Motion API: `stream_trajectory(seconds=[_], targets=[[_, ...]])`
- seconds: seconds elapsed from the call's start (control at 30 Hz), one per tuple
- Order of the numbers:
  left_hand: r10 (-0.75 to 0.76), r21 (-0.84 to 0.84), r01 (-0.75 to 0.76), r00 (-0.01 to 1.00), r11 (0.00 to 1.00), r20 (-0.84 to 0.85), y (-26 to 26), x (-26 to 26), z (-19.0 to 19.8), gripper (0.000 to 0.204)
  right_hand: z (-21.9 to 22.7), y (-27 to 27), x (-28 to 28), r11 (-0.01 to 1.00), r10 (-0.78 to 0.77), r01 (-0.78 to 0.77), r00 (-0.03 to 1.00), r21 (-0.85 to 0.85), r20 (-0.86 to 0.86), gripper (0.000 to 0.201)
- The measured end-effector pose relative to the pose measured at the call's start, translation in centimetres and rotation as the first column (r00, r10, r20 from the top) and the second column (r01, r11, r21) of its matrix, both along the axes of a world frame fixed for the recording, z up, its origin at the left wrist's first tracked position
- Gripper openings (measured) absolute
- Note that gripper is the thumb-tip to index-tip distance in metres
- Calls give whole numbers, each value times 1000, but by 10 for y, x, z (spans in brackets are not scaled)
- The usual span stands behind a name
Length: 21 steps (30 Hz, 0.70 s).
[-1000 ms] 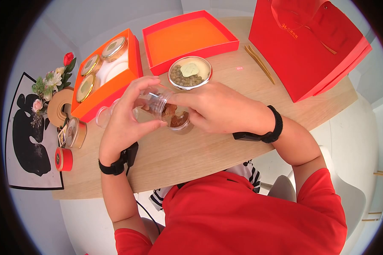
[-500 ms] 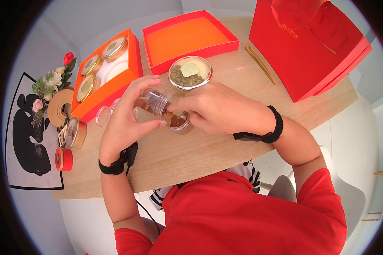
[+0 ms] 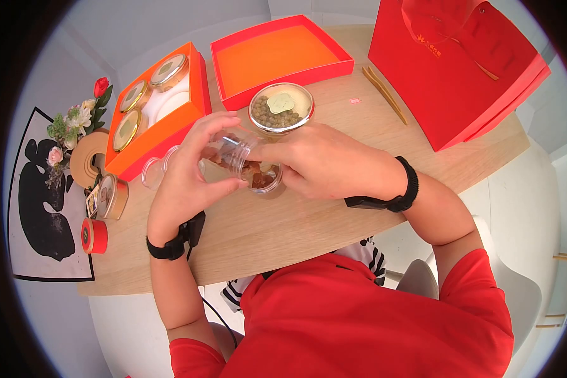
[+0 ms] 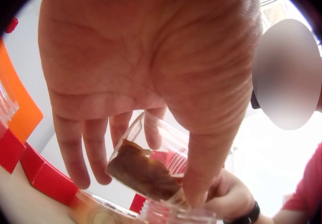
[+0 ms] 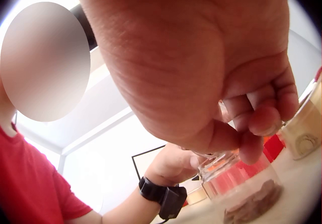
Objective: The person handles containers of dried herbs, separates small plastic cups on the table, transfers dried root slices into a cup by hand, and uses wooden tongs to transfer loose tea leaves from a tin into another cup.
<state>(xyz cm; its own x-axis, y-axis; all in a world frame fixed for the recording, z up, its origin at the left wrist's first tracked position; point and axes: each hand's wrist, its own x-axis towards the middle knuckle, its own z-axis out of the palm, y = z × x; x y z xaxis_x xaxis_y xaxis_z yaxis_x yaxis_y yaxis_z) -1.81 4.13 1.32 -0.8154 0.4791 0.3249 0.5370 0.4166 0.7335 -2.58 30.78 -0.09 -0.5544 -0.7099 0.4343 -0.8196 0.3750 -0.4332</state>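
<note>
My left hand [image 3: 181, 170] grips a clear plastic jar [image 3: 232, 146] between thumb and fingers, tilted with its mouth toward the right. Brown dried pieces [image 4: 143, 173] lie along the jar's lower side in the left wrist view. Below that mouth, a second clear jar [image 3: 272, 191] stands on the table with brown pieces in it. My right hand [image 3: 337, 160] reaches its index finger to the tilted jar's mouth, and its other fingers [image 5: 264, 118] curl loosely. The index fingertip is hidden. Just beyond the hands sits a round container of green balls [image 3: 277, 118] with a pale label.
An orange-red box [image 3: 198, 82] with several gold-rimmed containers stands at the back left, beside its lid [image 3: 283, 53]. Golden tongs [image 3: 384, 94] lie near a red paper bag [image 3: 453, 75]. Clear lids [image 3: 152, 173], a red tin [image 3: 94, 236] and flowers [image 3: 75, 123] are on the left.
My right index finger has moved slightly at the tilted jar's mouth. More brown pieces show at that mouth and in the jar below than half a second ago. My left hand stays in place.
</note>
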Motion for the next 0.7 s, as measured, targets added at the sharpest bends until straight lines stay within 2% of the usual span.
stream_trajectory(seconds=[0.23, 0.33, 0.4, 0.53, 0.6, 0.63, 0.7], targets=[[-2, 17, 2, 1000, 1000, 10, -1, -1, -1, 87, -1, 1, -3, 999, 34, -33, 999, -27, 23, 40], [1, 22, -2, 1000, 1000, 15, -1, -1, -2, 87, 3, 2, 0, 999, 19, -22, 994, 24, 112, 45], [-4, 28, 4, 1000, 1000, 16, -1, -1, -2, 87, 1, -1, 0, 999, 2, -2, 1000, -54, -11, 40], [-16, 12, 16, 1000, 1000, 4, -1, -1, -5, 87, 3, -1, 5, 997, 27, -28, 1000, -74, -10, 38], [-17, 0, 17, 1000, 1000, 10, 0, -1, -4, 87, 6, 0, 8, 997, 51, -55, 997, 54, 63, 36], [-17, -12, 17, 1000, 1000, 15, 0, 0, -3, 87, 6, 0, 9, 997, 50, -54, 997, 54, 64, 36], [-17, -9, 17, 1000, 1000, 7, 0, -1, -4, 87, 5, 0, 9, 999, 52, -51, 994, -10, 95, 49]])
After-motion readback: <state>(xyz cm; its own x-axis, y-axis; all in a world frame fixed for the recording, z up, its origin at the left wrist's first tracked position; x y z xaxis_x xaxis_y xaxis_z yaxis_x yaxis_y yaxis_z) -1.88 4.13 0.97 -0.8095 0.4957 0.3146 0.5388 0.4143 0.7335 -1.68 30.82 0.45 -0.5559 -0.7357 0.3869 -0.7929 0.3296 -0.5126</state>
